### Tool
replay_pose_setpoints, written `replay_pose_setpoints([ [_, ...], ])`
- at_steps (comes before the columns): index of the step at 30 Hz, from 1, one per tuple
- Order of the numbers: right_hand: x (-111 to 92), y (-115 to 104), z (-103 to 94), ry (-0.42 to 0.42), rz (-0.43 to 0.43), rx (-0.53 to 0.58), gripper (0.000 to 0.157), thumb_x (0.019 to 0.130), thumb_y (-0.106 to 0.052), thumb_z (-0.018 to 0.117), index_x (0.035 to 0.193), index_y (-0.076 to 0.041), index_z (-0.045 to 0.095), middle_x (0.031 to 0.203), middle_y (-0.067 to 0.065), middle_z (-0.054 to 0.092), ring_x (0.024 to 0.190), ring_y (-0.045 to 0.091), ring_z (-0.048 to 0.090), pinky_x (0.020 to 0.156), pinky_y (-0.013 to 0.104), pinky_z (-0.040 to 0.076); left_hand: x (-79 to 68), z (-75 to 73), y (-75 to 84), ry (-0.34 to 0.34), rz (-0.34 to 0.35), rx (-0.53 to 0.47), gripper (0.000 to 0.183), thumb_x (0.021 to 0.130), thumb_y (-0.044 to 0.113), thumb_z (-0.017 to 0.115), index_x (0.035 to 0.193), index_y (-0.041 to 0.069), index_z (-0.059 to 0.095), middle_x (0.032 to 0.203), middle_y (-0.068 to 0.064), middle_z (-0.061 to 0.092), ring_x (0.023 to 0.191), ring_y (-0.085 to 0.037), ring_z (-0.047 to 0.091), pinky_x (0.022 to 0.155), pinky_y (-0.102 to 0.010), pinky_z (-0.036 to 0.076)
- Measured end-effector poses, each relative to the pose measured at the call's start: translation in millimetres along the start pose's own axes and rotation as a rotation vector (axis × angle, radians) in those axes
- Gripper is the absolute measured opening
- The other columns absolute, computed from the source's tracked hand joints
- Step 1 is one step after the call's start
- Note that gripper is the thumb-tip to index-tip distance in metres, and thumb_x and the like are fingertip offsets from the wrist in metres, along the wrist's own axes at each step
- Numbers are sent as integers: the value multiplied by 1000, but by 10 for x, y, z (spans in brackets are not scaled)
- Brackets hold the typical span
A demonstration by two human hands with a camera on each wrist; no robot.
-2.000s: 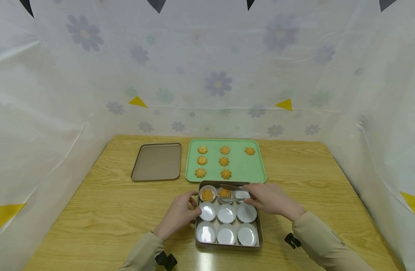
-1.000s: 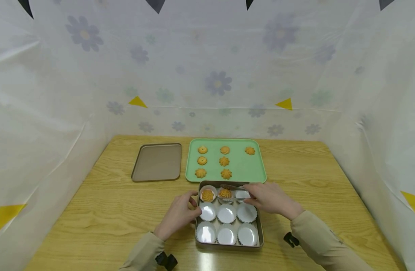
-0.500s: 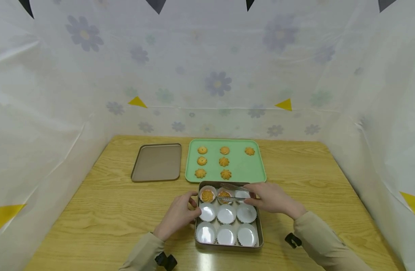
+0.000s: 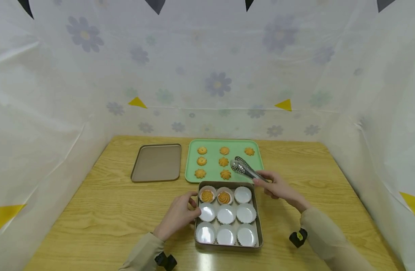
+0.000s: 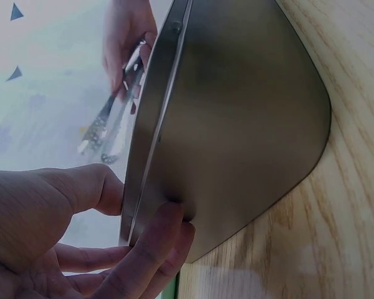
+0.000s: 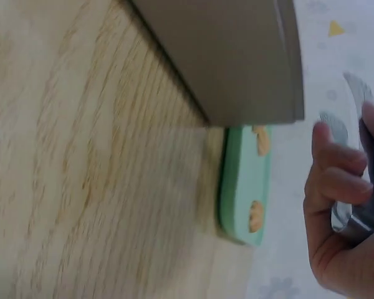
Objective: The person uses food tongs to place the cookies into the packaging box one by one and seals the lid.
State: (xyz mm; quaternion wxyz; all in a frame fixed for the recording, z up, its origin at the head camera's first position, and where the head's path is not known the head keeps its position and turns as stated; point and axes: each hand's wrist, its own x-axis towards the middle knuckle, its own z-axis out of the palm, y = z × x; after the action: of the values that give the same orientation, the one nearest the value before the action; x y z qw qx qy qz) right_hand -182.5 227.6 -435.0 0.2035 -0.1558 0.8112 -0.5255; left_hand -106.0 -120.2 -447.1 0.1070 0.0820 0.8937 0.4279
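My right hand [image 4: 277, 187] grips metal tongs [image 4: 242, 168], whose perforated tips hang over the green tray [image 4: 242, 143] with nothing between them. In the right wrist view the fingers wrap the tongs [image 6: 361, 221]. My left hand [image 4: 179, 214] pinches the left wall of a square metal tin [image 4: 260, 226], thumb on the rim side and fingers against the outer wall [image 5: 237, 118]. Rows of white paper cups [image 4: 226, 213] fill the tin. A swirl cookie [image 4: 207, 195] lies in the back left cup and another swirl cookie [image 4: 224, 197] in the back middle cup.
Several cookies [image 4: 224, 162] lie in columns on the green tray, directly behind the tin. A flat brown lid or tray [image 4: 156, 162] rests to its left. Everything stands on a wooden table [image 4: 109, 210] enclosed by pale flowered sheeting [image 4: 193, 56].
The right hand has lifted the tongs off the cookie in the back middle cup and moved them back and right, over the green tray. That cookie stays in its cup. The left hand keeps its place.
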Motion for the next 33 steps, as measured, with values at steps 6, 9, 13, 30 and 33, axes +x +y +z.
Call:
replay_pose_setpoints([
  [6, 137, 116, -207, 211, 63, -181, 53, 102, -27, 56, 139, 10, 49, 93, 21, 63, 49, 4, 37, 43, 22, 35, -1, -2, 1, -6, -2, -17, 61, 81, 7, 67, 138, -7, 52, 93, -12, 68, 61, -11, 64, 54, -23, 52],
  [9, 237, 170, -307, 252, 88, -346, 43, 101, -26, 57, 122, 11, 58, 74, 10, 56, 52, 8, 40, 46, 25, 38, -1, -6, 1, -7, -2, -17, 61, 81, 7, 67, 138, -7, 52, 93, -12, 68, 61, -11, 64, 53, -23, 52],
  [13, 361, 216, -396, 256, 151, -434, 34, 101, -27, 56, 106, 7, 60, 63, -2, 45, 52, 11, 37, 47, 26, 35, 0, -7, -2, -7, 1, -11, 61, 81, 7, 67, 138, -7, 52, 92, -12, 68, 60, -10, 64, 53, -23, 52],
  [30, 742, 127, -353, 290, 339, -608, 38, 99, -37, 51, 100, 1, 57, 84, 11, 54, 69, 20, 47, 54, 29, 35, -4, -10, 8, -5, 13, -16, 60, 81, 7, 66, 138, -7, 52, 91, -11, 67, 59, -10, 63, 52, -23, 52],
  [33, 776, 118, -330, 305, 360, -625, 43, 100, -37, 50, 109, 4, 58, 97, 18, 59, 74, 23, 50, 55, 30, 37, -5, -11, 5, -3, 12, -17, 60, 81, 7, 66, 137, -7, 52, 91, -11, 67, 60, -10, 63, 52, -23, 51],
])
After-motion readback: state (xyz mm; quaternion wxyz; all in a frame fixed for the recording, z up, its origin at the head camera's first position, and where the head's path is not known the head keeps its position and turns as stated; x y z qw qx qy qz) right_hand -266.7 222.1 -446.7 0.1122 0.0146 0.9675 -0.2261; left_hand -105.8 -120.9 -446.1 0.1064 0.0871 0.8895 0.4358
